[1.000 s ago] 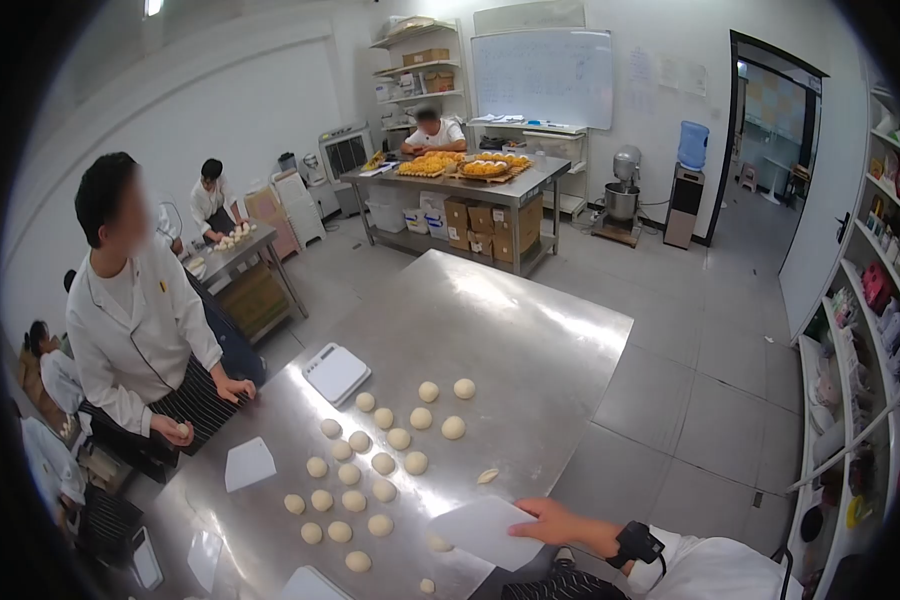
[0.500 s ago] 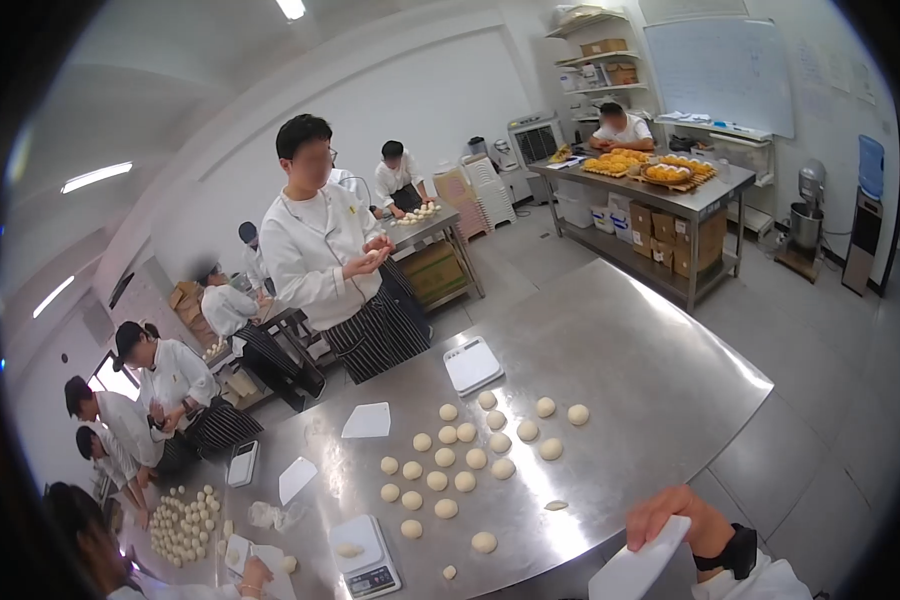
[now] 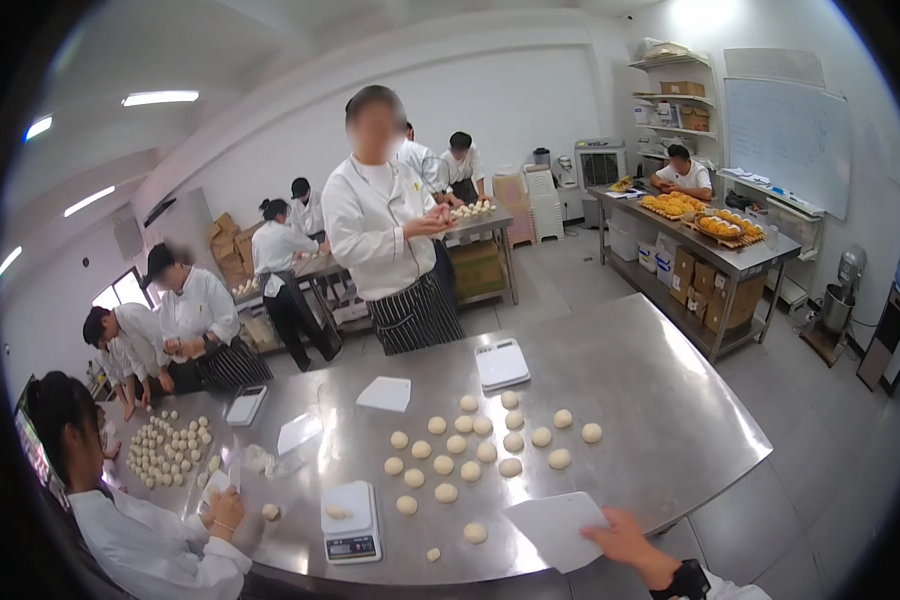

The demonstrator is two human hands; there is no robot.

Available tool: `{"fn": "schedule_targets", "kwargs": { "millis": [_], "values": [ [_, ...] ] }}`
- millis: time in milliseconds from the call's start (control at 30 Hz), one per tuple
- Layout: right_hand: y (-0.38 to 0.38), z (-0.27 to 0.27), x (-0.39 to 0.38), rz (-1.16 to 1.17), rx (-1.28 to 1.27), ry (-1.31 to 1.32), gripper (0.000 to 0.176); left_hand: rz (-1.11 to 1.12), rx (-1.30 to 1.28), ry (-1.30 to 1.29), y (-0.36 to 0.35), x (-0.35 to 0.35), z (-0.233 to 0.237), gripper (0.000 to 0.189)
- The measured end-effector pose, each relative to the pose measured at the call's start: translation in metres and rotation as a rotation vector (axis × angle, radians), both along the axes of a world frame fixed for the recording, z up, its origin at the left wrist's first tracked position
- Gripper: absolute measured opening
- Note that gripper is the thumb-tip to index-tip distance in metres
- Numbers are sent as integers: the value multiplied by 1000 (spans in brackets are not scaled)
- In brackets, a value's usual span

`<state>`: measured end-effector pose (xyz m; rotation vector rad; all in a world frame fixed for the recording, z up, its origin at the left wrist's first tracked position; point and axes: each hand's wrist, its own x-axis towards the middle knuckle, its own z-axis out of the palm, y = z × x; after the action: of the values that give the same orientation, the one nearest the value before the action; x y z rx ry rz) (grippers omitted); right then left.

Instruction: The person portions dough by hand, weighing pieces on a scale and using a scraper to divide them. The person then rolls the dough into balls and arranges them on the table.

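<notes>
My right hand (image 3: 618,537), with a dark watch on its wrist, grips a flat white scraper (image 3: 558,530) by its right edge at the lower right. The scraper's blade is over the table's near edge, just right of the nearest dough balls. My left hand is out of view. Several round pale dough balls (image 3: 446,492) lie spread on the steel table (image 3: 625,400). A small dough piece (image 3: 433,554) lies near the front edge. On a white digital scale (image 3: 351,520) rests one piece of dough.
Another white scale (image 3: 501,364) and a loose scraper (image 3: 384,393) lie farther back. A co-worker (image 3: 380,220) stands across the table; another (image 3: 155,530) works at the left beside a cluster of dough balls (image 3: 170,449). A crumpled plastic bag (image 3: 259,461) lies between.
The view has turned. My right hand and scraper have moved left, over the table's front part, and the blade now shows broad and flat. The small dough piece under that area is no longer visible.
</notes>
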<state>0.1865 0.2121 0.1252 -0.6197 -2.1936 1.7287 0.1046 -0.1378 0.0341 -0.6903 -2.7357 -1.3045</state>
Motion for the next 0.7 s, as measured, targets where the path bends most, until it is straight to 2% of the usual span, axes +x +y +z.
{"fn": "schedule_targets", "kwargs": {
  "millis": [33,67,100,133,167,233,267,300,367,433,467,500,533,567,600,633,667,700],
  "values": [
    [-12,-1,-3,71,-33,-52,30,18,52,22,10,-11,19,27],
    [-25,-1,-9,141,-62,-104,32,47,-63,-35,11,-28,17,28],
    [-38,-18,-16,215,101,-100,34,71,-173,-83,7,-46,11,29],
    [-45,-31,-31,281,284,-72,35,74,-144,-72,9,-65,3,29],
    [-62,-24,-42,336,222,-134,38,119,-138,-41,9,-81,-6,30],
    [-92,-40,-73,397,394,-212,40,166,-114,-28,10,-96,-13,30],
    [-106,-48,-88,460,499,-130,36,226,-85,-52,12,-100,-13,30],
    [-127,-51,-97,399,453,56,31,285,-56,-73,13,-106,-13,31],
    [-141,-56,-118,440,477,-87,35,335,-36,-62,13,-117,-37,28],
    [-139,-59,-128,418,520,-157,37,310,38,-82,8,-118,-49,26],
    [-136,-57,-132,395,613,-153,38,281,26,15,11,-114,-47,25],
    [-128,-54,-132,378,703,-149,38,258,54,-149,11,-110,-32,26],
    [-124,-31,-132,424,707,-234,40,208,112,123,14,-108,-40,26],
    [-115,-39,-135,442,760,-245,40,123,116,-51,11,-112,-33,25],
    [-108,-52,-137,444,810,-254,40,84,132,-13,11,-117,-47,23],
    [-106,-55,-136,418,853,-212,39,-32,88,-78,10,-125,-51,21],
    [-106,-53,-129,384,893,-181,38,-40,122,176,20,-131,-99,20],
    [-108,-45,-123,399,895,-193,38,-97,84,48,22,-132,-79,21]
  ]
}}
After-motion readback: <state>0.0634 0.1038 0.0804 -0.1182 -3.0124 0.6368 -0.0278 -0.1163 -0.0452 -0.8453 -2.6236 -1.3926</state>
